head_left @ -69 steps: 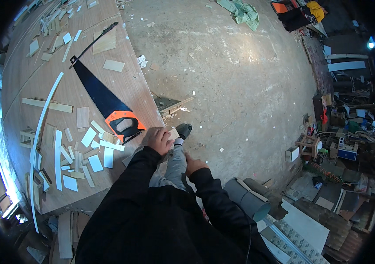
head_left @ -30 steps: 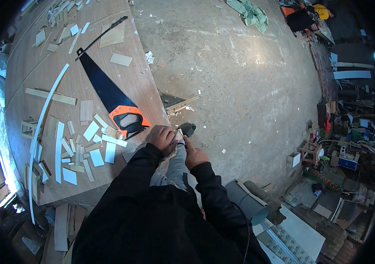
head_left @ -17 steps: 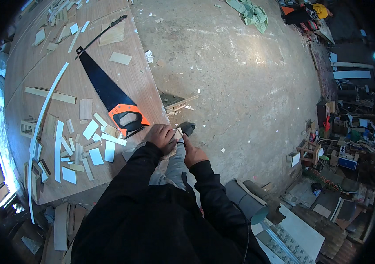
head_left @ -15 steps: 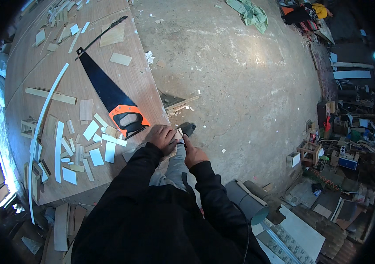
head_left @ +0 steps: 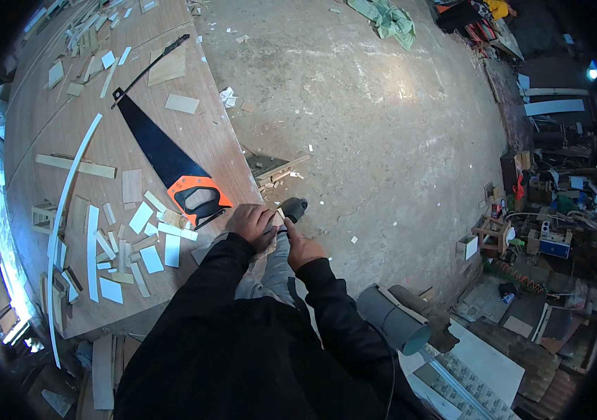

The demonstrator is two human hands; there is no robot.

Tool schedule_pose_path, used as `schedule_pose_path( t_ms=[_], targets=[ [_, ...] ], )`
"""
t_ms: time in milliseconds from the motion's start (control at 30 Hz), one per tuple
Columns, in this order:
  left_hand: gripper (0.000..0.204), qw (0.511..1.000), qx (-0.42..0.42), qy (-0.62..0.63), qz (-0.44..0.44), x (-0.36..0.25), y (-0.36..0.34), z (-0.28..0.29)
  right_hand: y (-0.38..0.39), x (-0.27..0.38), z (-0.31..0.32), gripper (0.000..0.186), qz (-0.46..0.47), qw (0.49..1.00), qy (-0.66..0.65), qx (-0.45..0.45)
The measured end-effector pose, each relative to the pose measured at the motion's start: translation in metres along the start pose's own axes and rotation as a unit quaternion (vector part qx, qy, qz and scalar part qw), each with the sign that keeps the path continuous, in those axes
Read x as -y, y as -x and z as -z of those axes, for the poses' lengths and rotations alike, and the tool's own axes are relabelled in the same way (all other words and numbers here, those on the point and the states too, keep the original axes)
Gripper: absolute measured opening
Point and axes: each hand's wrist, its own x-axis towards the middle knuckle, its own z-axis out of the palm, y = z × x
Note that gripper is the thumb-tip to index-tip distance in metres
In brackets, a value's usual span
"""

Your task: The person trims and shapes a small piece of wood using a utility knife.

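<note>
Just off the right edge of the table, my left hand (head_left: 251,227) is closed around a small pale wooden piece (head_left: 278,219). My right hand (head_left: 304,250) sits close beside it, index finger stretched toward the piece and the other fingers curled. Whatever those curled fingers hold is hidden. Left of my hands, a hand saw (head_left: 165,148) with an orange and black handle lies on the table. Many small white and bare wood offcuts (head_left: 151,259) are scattered nearby, beside a long thin curved white strip (head_left: 67,196).
The wooden table (head_left: 221,150) fills the left side. Beneath my hands show my leg and dark shoe (head_left: 294,208). Wood scraps (head_left: 284,169) lie on the concrete floor by the table edge. A grey roll (head_left: 389,318) stands at lower right; a green cloth (head_left: 388,21) lies far off.
The view has shifted slightly, so the table and saw sit a little further left. Both hands stay close together at the wooden piece, with only slight movement.
</note>
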Motion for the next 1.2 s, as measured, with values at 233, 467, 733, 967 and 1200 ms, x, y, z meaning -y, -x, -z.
schedule_pose_path(
  t_ms=[233,467,733,967,1200],
  targets=[
    [0.038,0.999,-0.039,-0.012,-0.014,0.001,-0.001,-0.002,-0.002,0.015,0.009,0.066,-0.014,0.999,0.031,0.026],
    [0.038,0.999,-0.044,-0.011,-0.026,0.001,-0.021,0.003,-0.02,0.016,0.014,0.066,-0.058,0.995,0.062,0.043],
    [0.021,0.997,0.0,-0.079,-0.018,0.014,0.011,-0.023,-0.035,0.034,-0.002,0.043,-0.071,0.996,-0.017,0.06],
    [0.018,0.998,-0.062,0.029,0.013,0.019,0.012,-0.037,-0.032,0.051,0.035,0.038,-0.025,0.995,0.021,0.09],
    [0.036,0.992,-0.048,-0.085,-0.081,0.041,0.006,-0.063,-0.048,0.028,0.021,0.046,-0.082,0.992,-0.054,0.077]
  ],
)
